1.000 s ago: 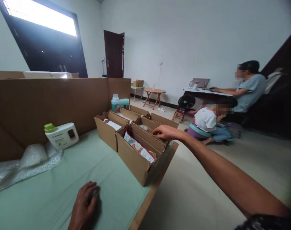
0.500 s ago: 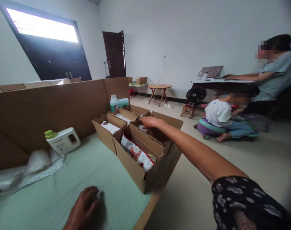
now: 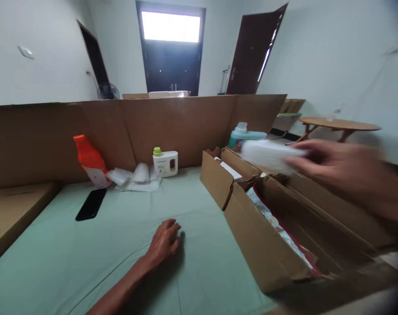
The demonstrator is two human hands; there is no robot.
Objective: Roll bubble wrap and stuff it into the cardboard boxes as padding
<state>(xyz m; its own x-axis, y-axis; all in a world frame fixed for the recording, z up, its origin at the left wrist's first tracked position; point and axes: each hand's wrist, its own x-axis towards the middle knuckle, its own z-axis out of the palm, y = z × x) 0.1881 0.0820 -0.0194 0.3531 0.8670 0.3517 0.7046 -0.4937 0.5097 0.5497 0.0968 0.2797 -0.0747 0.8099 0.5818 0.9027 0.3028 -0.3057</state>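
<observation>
My right hand [image 3: 336, 168], smeared by motion, grips a whitish translucent bundle [image 3: 267, 154] between thumb and fingers. It hovers above the open cardboard boxes [image 3: 254, 236] at the right; the blur hides what the bundle is. A red and white packet [image 3: 277, 225] lies in the nearest box, and a white card-like piece [image 3: 231, 169] sticks up in the box behind it. On the green cloth [image 3: 199, 267], left of the boxes, my left hand [image 3: 164, 240] rests with loosely bent fingers and nothing in it.
A white jug with a green cap [image 3: 166, 164], bubble wrap [image 3: 140, 178], an orange-capped red bottle [image 3: 91, 162] and a black phone [image 3: 91, 204] lie or stand on the cloth. A cardboard wall [image 3: 176, 127] borders the back; a teal bottle [image 3: 246, 134] is beyond the boxes.
My view has swung left. My right hand has come up out of the boxes with the whitish bundle in it. The left hand remains on the cloth.
</observation>
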